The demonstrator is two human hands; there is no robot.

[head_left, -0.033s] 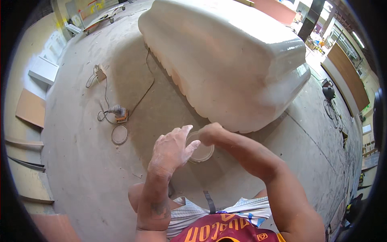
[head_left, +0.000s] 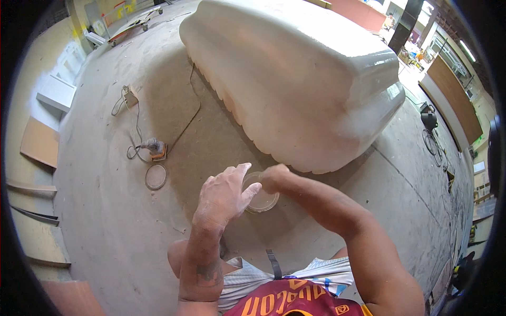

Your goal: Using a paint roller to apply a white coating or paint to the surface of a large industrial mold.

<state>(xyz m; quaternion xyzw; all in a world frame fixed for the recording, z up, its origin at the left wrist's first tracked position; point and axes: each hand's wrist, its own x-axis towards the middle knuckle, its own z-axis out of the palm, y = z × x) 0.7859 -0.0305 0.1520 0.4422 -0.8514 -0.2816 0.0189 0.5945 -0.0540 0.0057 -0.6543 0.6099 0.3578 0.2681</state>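
My left hand (head_left: 224,192), coated in pale dust, is at the left edge of a round translucent tub (head_left: 268,204). Its thumb and forefinger are spread apart, with the thumb over the tub's rim; a firm grip on the tub does not show. At the tub's far right rim, my right hand (head_left: 274,178) is closed with its knuckles up. Those fingers are hidden, so anything inside them cannot be made out. Beyond both hands lies a large, smooth white moulded shell (head_left: 295,95) with a ragged lower edge.
Left of my hands, a dusty power sander (head_left: 155,148) and a round lid (head_left: 155,177) lie on the concrete floor. A cord (head_left: 198,108) runs toward the shell from the sander. Boards (head_left: 39,142) lean along the left wall. A black machine (head_left: 429,119) with hoses stands at right.
My right hand has dipped slightly toward me at the tub's rim. The left hand has stayed almost still.
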